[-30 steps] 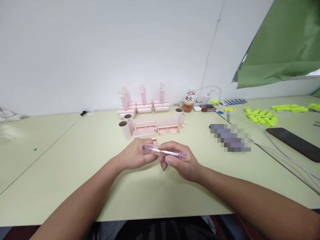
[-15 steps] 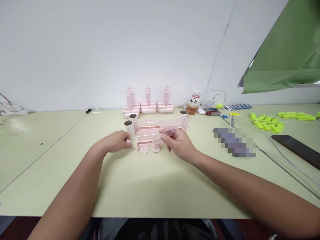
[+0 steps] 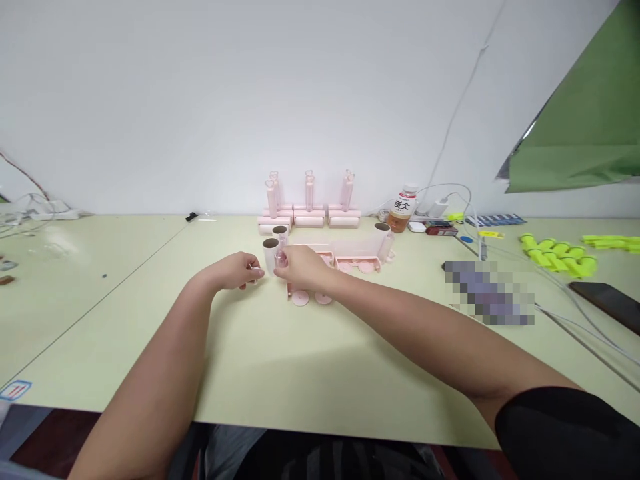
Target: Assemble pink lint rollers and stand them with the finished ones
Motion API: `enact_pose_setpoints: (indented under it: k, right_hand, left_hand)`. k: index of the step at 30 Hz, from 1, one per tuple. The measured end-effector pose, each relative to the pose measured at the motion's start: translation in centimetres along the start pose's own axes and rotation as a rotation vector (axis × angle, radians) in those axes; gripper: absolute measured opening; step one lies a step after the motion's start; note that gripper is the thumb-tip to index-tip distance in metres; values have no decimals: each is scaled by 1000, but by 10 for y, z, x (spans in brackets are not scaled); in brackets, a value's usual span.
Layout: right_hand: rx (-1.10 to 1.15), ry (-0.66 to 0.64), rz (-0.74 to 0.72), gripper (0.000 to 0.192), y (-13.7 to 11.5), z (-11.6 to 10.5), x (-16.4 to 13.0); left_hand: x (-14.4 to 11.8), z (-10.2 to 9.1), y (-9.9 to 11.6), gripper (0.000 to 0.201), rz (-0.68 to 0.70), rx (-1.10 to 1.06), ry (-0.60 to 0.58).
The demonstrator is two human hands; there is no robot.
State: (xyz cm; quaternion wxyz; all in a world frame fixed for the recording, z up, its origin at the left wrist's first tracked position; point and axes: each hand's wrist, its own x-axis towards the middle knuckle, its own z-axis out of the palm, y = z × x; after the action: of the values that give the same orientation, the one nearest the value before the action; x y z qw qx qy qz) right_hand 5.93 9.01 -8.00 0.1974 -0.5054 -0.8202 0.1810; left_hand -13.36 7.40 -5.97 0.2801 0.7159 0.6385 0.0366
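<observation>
My right hand [image 3: 305, 267] is closed on a clear pinkish plastic tube [image 3: 281, 259], held roughly upright just beside a white paper roll [image 3: 270, 257] with a brown core. Left of that roll, my left hand [image 3: 235, 271] pinches a small pale piece [image 3: 255, 269] whose kind I cannot make out. Behind stands a second roll [image 3: 280, 231]. Pink plastic housings lie partly hidden under my right hand and wrist, with a pink disc [image 3: 300, 298] and another disc [image 3: 324, 299] in front of them.
Several pink lint rollers [image 3: 309, 218] with upright handles stand along the wall. To the right are another paper roll [image 3: 383, 233], pink open trays [image 3: 357, 257], a drink bottle [image 3: 403, 208], white cables, yellow-green parts [image 3: 557, 255], a blurred-out object [image 3: 487, 293] and a black phone [image 3: 607, 303].
My right hand has moved left with the clear tube, from above the pink housing to beside the white roll. My left hand stays close to the roll. The view has turned slightly left.
</observation>
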Motion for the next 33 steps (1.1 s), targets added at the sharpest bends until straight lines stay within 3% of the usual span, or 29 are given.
enact_pose_setpoints:
  k: [5, 10, 12, 16, 22, 28, 33]
  right_hand:
    - [-95, -55, 41, 17, -2, 0, 0]
    - [-118, -53, 46, 24, 0, -4, -4]
    - [-125, -23, 31, 27, 5, -7, -10]
    - [-168, 52, -16, 31, 23, -15, -33]
    - [-240, 88, -94, 23, 50, -20, -81]
    - [-68, 169, 60, 23, 70, -22, -94]
    - [-31, 129, 89, 18, 77, -20, -90]
  left_hand:
    - [2, 3, 1, 22, 16, 9, -45]
    - [4, 3, -1, 42, -47, 22, -24]
    - [5, 3, -3, 41, -49, 20, -54]
    - [8, 3, -8, 26, 24, -23, -123]
    - [11, 2, -14, 40, -78, -202, -120]
    - [10, 0, -12, 52, -75, -337, -99]
    - [10, 0, -13, 52, -76, -362, -53]
